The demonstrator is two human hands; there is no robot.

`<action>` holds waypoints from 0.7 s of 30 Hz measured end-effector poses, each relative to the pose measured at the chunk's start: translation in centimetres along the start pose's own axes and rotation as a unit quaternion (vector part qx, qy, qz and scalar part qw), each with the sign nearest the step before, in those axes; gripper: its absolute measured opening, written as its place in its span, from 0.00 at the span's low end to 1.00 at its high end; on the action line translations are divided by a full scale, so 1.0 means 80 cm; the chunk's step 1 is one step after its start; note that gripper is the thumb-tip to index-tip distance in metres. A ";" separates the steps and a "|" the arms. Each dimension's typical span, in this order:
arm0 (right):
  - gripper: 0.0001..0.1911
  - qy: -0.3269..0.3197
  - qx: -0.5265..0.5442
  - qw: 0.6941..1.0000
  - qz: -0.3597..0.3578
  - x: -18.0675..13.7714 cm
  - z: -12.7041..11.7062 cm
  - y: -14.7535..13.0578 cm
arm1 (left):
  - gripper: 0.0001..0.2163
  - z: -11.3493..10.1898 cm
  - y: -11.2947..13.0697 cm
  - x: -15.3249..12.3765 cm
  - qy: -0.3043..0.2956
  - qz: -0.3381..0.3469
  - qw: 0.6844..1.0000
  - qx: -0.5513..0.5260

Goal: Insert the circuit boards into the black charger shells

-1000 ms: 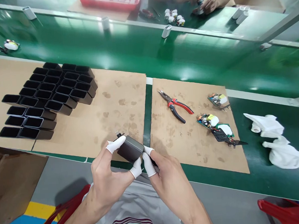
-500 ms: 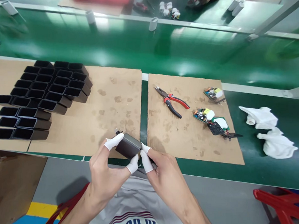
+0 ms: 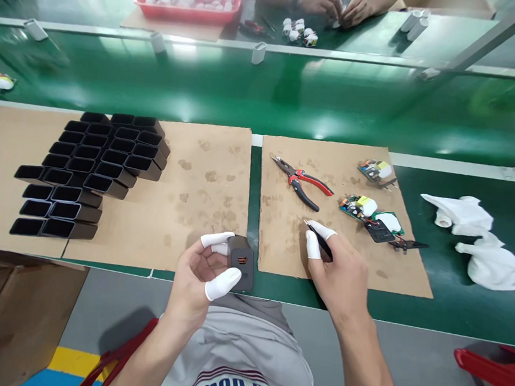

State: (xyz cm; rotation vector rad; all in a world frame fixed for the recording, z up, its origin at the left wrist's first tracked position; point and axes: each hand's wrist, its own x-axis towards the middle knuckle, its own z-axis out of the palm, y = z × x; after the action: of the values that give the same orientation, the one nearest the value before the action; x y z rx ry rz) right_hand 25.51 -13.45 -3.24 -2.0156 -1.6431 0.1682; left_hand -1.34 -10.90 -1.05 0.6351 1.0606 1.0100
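Near the table's front edge my left hand grips a black plastic charger housing between white-capped thumb and fingers. Its end face is turned up to me, and orange metal shows in a small opening there. My right hand, also with white finger cots, is closed around slim black tweezers. Their tip points up and left over the right cardboard sheet, apart from the housing. Beyond them lie long-nose pliers with red and black handles, their jaws toward the back left.
Several open black housings stand in rows on the left cardboard. Circuit boards with wires lie on the right cardboard, and white cloths farther right. Behind the rail, a co-worker's hands work near a red tray.
The right hand has moved right, away from the housing, and now shows tweezers. My left hand has turned the housing so its end face is up. The view has shifted slightly.
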 end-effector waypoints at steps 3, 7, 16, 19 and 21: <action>0.20 0.009 -0.029 0.999 -0.012 0.001 0.017 0.013 | 0.30 0.002 0.001 -0.002 -0.002 -0.011 1.000 -0.003; 0.18 0.038 -0.038 0.998 -0.041 0.002 0.016 0.013 | 0.29 0.002 0.001 -0.002 -0.008 -0.016 1.000 0.004; 0.36 -0.064 0.279 0.949 -0.130 -0.043 0.004 -0.106 | 0.27 0.004 -0.007 -0.003 0.099 0.159 0.964 0.188; 0.41 -0.112 0.320 0.931 -0.134 -0.040 0.035 -0.124 | 0.15 -0.005 -0.008 -0.005 0.153 0.256 0.916 0.270; 0.39 -0.126 0.332 0.926 -0.127 -0.034 0.055 -0.126 | 0.09 -0.014 -0.010 -0.005 0.147 0.303 0.890 0.308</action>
State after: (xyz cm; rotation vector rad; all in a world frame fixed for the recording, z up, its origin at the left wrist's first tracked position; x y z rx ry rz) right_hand 14.20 -13.35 -2.91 -1.2965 -1.6786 0.8007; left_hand -2.14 -11.68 -1.99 1.4302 1.5166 1.3359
